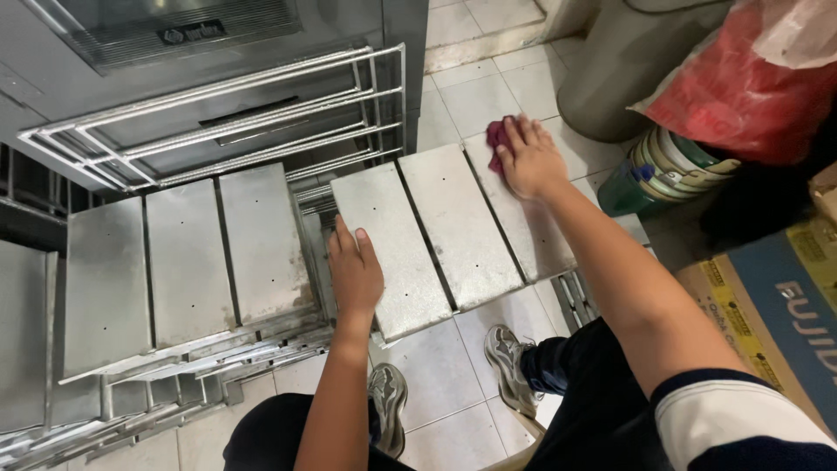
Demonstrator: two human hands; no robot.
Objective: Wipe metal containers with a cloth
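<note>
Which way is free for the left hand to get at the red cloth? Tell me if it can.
Probably yes. The left hand lies flat on the near edge of the metal tray, with only bare tray surface between it and the red cloth. The right hand presses on that cloth, covering most of it.

A person's right hand (528, 159) presses a dark red cloth (497, 139) against the far corner of a metal tray (453, 227) held above a tiled floor (453, 410). The left hand (354, 272) rests flat on the tray's near edge, beside a wire rack (261, 113).
</note>
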